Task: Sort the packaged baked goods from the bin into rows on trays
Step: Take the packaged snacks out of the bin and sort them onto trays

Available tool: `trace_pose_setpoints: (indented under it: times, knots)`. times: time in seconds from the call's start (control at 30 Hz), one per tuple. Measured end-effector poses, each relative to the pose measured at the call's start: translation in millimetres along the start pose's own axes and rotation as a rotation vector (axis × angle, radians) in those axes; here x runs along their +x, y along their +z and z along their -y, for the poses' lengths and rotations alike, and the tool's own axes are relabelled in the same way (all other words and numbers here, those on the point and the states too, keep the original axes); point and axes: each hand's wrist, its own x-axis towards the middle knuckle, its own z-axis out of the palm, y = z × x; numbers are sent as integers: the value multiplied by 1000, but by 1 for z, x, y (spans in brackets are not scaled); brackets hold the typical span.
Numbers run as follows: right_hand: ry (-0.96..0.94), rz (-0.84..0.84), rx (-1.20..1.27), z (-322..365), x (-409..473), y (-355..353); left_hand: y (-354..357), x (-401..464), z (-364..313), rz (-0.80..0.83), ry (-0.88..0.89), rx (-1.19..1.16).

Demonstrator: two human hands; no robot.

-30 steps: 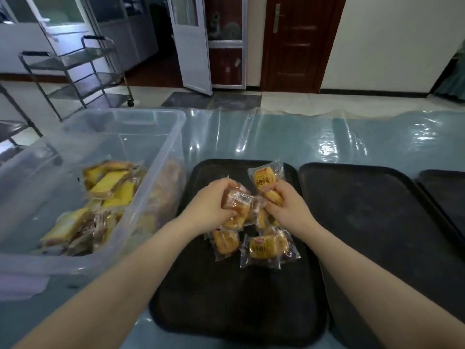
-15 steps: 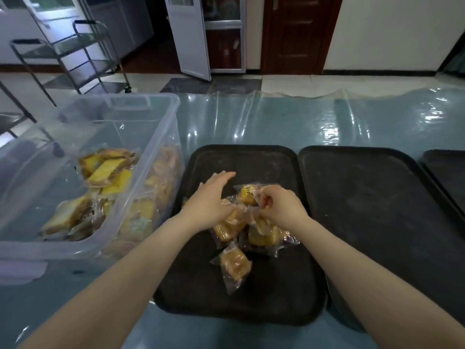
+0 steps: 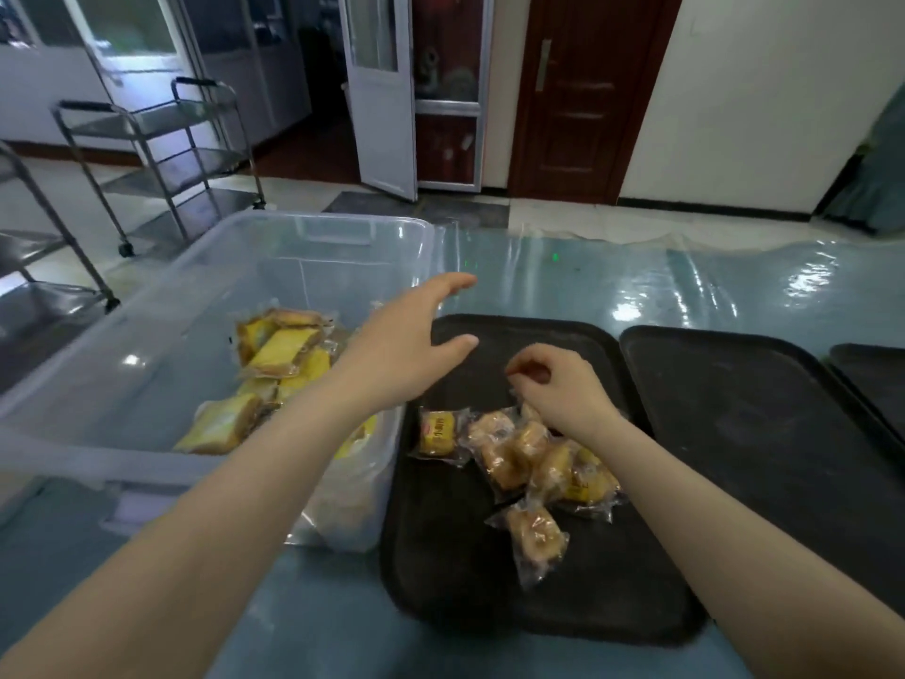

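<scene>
The left hand hovers spread wide and empty over the clear bin's right wall; the yellow packaged cakes lie left of and below it. The right hand, fingers curled and apparently empty, rests above the packaged buns piled on the left tray.

Blurred, unreadable print on a yellow cake packet

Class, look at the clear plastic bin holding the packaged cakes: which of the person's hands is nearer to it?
Left. The left hand hangs open at the clear bin's right wall, while the right hand sits curled above the near black tray, farther right.
</scene>
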Motion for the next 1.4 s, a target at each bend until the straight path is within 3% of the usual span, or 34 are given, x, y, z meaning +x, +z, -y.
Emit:
trace_pose_setpoints:
  times: [0.2,0.4,0.73,0.93,1.07,1.2,1.4]
  knots:
    - [-106,-168,95,97,-5,41,-80,-46,79,25,-77,-93]
    - [-170,-112,135,161,-13,83,-135,-87,151,27,-120,-32]
    - [-152,362,-389,180,35,153,-170,-112,210,21,-197,128]
    - [-75,655,-804,166,65,181,-159,-109,208,127,-188,299]
    - [-12,775,-938,157,71,192,-156,-102,212,265,-215,391]
    - [-66,737,-1002,153,73,190,-150,-80,216,486,-174,398]
    - [-109,701,-1000,149,75,187,-108,-31,216,865,11,588]
